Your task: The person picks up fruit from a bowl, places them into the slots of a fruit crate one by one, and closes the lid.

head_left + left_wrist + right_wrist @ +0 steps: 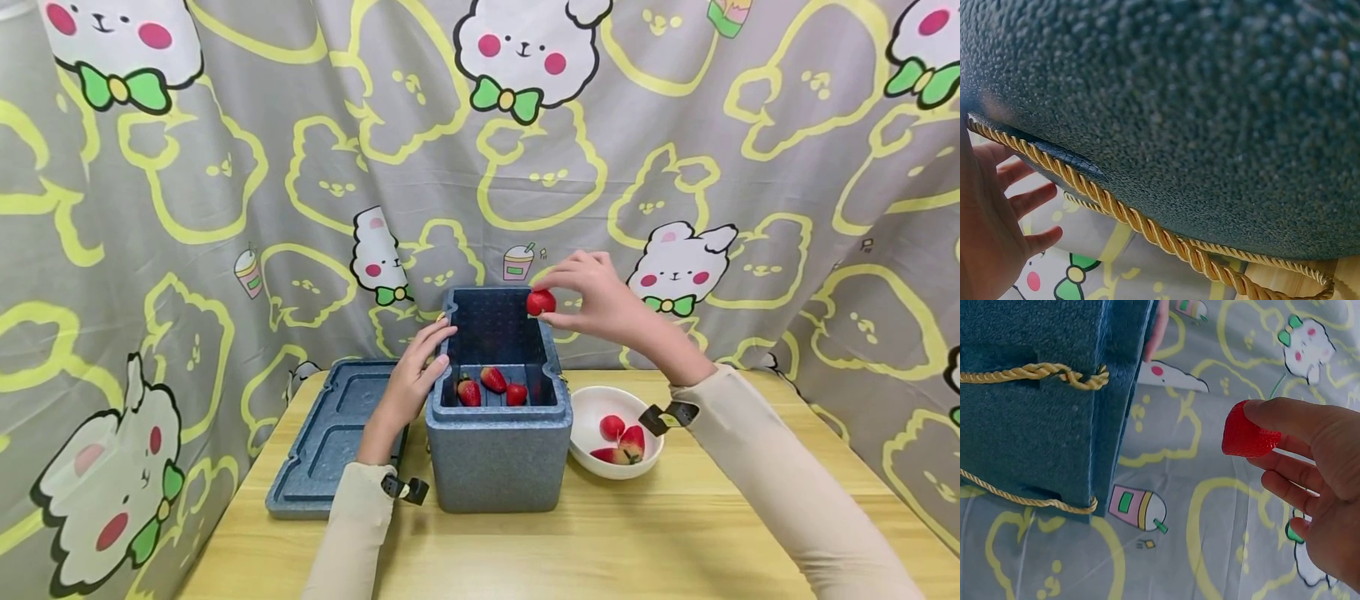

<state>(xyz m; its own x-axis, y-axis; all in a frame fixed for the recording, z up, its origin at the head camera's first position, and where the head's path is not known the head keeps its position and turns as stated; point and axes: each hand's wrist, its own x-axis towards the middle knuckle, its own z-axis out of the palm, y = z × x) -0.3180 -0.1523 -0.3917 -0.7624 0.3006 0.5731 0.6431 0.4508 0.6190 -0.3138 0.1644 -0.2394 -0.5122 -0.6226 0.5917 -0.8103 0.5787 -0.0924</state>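
Curtain cloth, grey with cartoon animals, hangs behind our wooden table, where a speckled blue-grey foam box stands upright and uncovered. Reading a clock from the box's middle in the head view, its lid lies at nine and a white bowl sits at four, just beside the wall. Our left hand rests on the rim at ten, its fingers straight and spread apart in the left wrist view; light, steady pressure there should stop the box sliding. Our right hand, toward one o'clock, pinches one red strawberry between thumb and fingertips, above the right rim and apart from it. We judge that a soft pinch suffices, since squeezing could make such a tapered fruit slip. To place it well, we would bring it toward nine, clear the rim, and lower it deep before parting the fingers, aiming toward twelve, away from the three loose strawberries near the six o'clock end. The bowl's strawberries call for the same gentle handling.
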